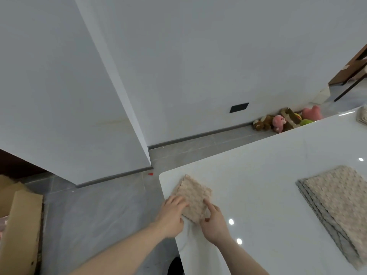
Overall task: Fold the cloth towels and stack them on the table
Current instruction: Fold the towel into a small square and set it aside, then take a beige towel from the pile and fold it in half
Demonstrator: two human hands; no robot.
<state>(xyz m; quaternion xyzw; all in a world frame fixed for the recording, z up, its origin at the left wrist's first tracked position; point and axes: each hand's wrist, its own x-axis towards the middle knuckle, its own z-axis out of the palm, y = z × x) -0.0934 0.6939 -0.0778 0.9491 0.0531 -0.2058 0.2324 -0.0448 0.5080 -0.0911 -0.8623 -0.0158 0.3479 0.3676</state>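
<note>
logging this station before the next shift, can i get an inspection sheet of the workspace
surface: glossy white table, light glare spots
job's things: folded beige towel near the table's corner; flat towel pile to the right; another cloth at the far edge
clutter: nothing seen on the table
hands: left hand and right hand both hold the folded towel
cables: nothing seen
surroundings: plush toys on the floor by the wall, cardboard box at left
</note>
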